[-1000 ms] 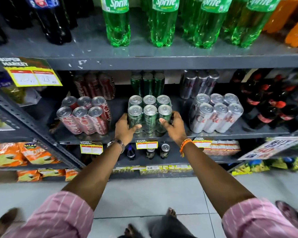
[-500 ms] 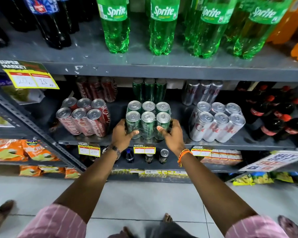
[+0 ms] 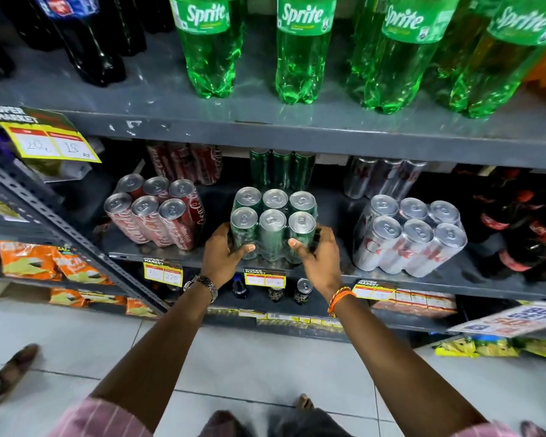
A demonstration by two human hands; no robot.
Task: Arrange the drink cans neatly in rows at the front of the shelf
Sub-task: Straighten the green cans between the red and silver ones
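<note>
A wrapped pack of green cans (image 3: 273, 227) stands at the front of the middle shelf (image 3: 454, 280), two rows of three. My left hand (image 3: 224, 255) grips its left front corner and my right hand (image 3: 317, 257) grips its right front corner. A pack of red cans (image 3: 156, 214) stands to the left, and a pack of silver cans (image 3: 410, 238) to the right. Behind them, at the back of the shelf, stand loose red cans (image 3: 186, 162), green cans (image 3: 281, 168) and silver cans (image 3: 382, 179).
Green Sprite bottles (image 3: 300, 52) and dark bottles (image 3: 85, 39) fill the shelf above. Small dark bottles with red caps (image 3: 524, 228) crowd the right end. Price tags (image 3: 264, 278) hang on the shelf edge. Snack packets (image 3: 35, 260) sit lower left. A shoe (image 3: 10, 370) rests on the tiled floor.
Both hands have closed in tighter on the green pack's front corners. The view has shifted closer and a little lower.
</note>
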